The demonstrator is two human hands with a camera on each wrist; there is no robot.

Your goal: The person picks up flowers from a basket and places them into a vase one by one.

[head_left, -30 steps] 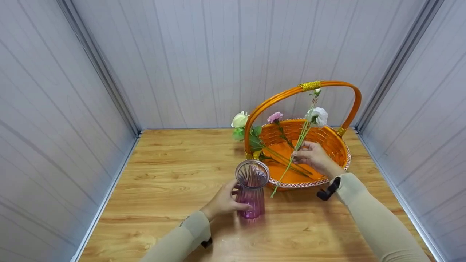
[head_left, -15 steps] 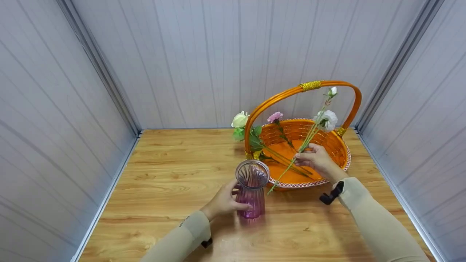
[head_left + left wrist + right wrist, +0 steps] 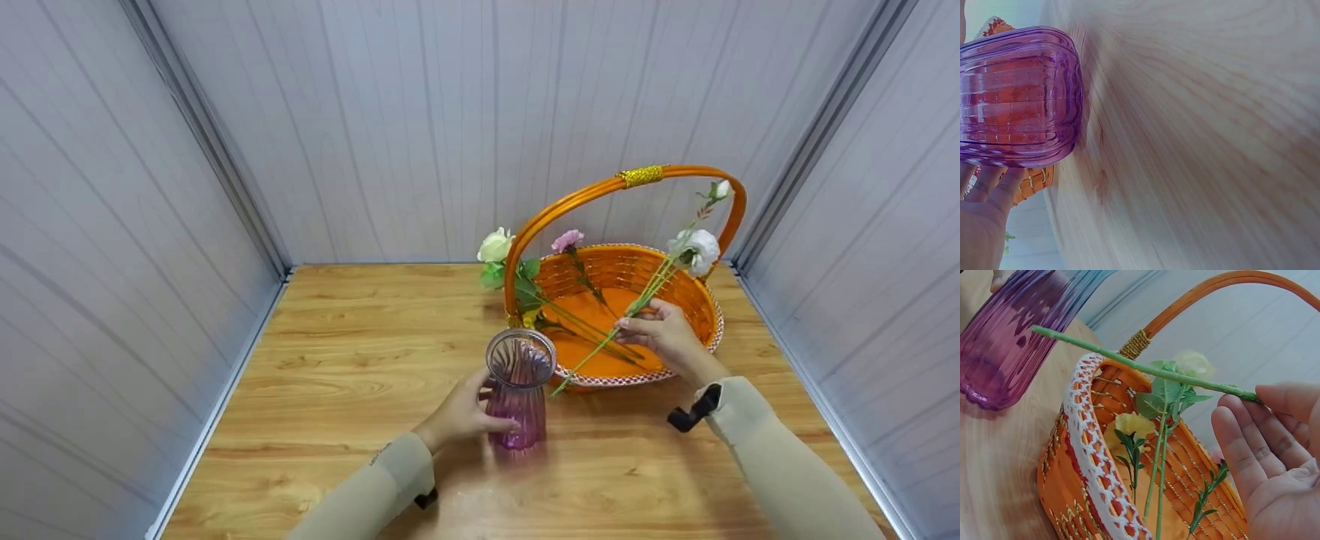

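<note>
A ribbed glass vase (image 3: pixel 529 412), purple at its base and paler near its mouth, stands upright on the table. My left hand (image 3: pixel 463 416) grips the vase from the left, thumb in front and fingers around the far side. Above the orange basket (image 3: pixel 716 319), my right hand (image 3: pixel 669 337) pinches the green stem of a white flower (image 3: pixel 697 253) with a small bud. This stem slants, its cut end (image 3: pixel 1039 329) pointing down toward the vase. In the right wrist view that end overlaps the vase; whether they touch I cannot tell.
Inside the basket lie a cream rose (image 3: pixel 495 246) leaning out at the left, a pink carnation (image 3: pixel 567 241) and a yellow flower (image 3: pixel 1129 430). The basket's tall handle (image 3: pixel 555 210) arches overhead. Pale panel walls (image 3: pixel 375 135) bound the wooden table (image 3: pixel 337 390).
My right hand has shifted right and slightly toward me, tilting the white flower further right. The stem's lower end has moved slightly left. My left hand and the vase stay in place.
</note>
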